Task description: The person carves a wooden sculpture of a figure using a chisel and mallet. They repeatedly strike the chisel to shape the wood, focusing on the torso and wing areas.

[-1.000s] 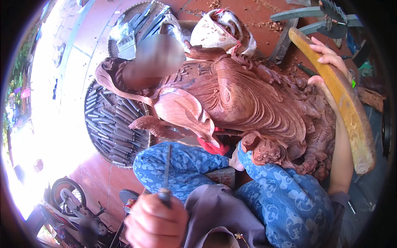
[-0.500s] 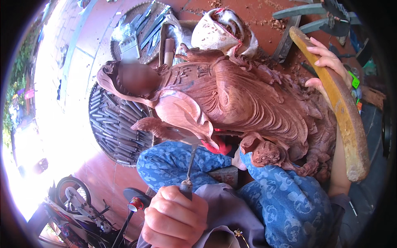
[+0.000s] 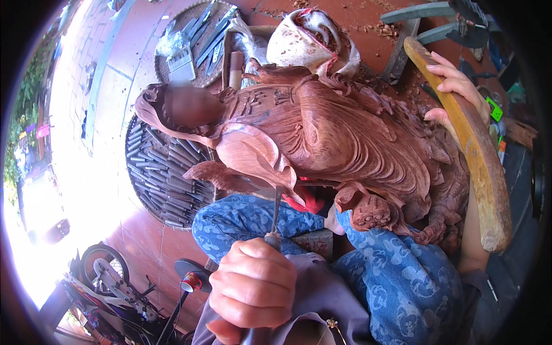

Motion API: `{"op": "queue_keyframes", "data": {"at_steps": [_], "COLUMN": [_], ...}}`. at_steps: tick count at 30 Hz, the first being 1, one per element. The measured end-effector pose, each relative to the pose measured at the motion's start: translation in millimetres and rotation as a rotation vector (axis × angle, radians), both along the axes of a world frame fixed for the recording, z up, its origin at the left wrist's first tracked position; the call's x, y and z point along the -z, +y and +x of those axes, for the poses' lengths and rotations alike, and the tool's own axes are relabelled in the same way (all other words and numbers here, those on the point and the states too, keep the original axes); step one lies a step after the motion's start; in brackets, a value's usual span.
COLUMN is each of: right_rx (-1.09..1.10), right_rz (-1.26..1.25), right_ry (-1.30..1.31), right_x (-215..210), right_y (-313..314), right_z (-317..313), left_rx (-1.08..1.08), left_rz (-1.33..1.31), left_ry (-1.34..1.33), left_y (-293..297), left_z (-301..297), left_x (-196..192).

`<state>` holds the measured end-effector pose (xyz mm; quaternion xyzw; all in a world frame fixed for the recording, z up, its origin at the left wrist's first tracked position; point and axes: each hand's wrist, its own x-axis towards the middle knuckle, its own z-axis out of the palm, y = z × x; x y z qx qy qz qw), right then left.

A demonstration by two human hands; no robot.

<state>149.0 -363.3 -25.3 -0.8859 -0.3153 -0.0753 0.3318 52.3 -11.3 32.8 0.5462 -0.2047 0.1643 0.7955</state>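
Note:
A reddish-brown carved wooden statue [image 3: 356,138] of a robed figure lies on its side across my lap, its head to the left. Low in the middle, my left hand [image 3: 253,282] is closed in a fist round a chisel [image 3: 276,214] with a thin metal shank. The chisel's tip is at the lower edge of the carved drapery; whether it touches the wood I cannot tell. Over at the right, my right hand [image 3: 460,86] grips a long, curved, yellow-brown wooden mallet [image 3: 480,164], held apart from the chisel.
A round basket [image 3: 131,167] of many chisels stands left of the statue. Behind it, another basket [image 3: 162,54] holds flat tools and a brush. A white sack [image 3: 282,46] with wood shavings sits at the back. A motorbike [image 3: 112,282] stands lower left.
My left hand has shifted slightly right and turned, bringing the chisel more upright and its tip up and right to the drapery's edge. My right hand and the mallet have hardly moved.

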Motion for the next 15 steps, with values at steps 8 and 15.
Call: {"op": "queue_keyframes", "data": {"at_steps": [8,15], "right_rx": [0.014,0.021], "right_rz": [0.052,0.045], "right_ry": [0.04,0.062], "right_x": [3.2,1.4], "right_y": [-1.2,-0.5], "right_z": [-1.5,-3.1], "left_rx": [0.01,0.114], "left_rz": [-0.005,0.008], "left_ry": [-0.004,-0.007], "left_y": [3.5,18.0], "left_z": [6.8,5.6], "left_x": [-6.5,1.1]}}
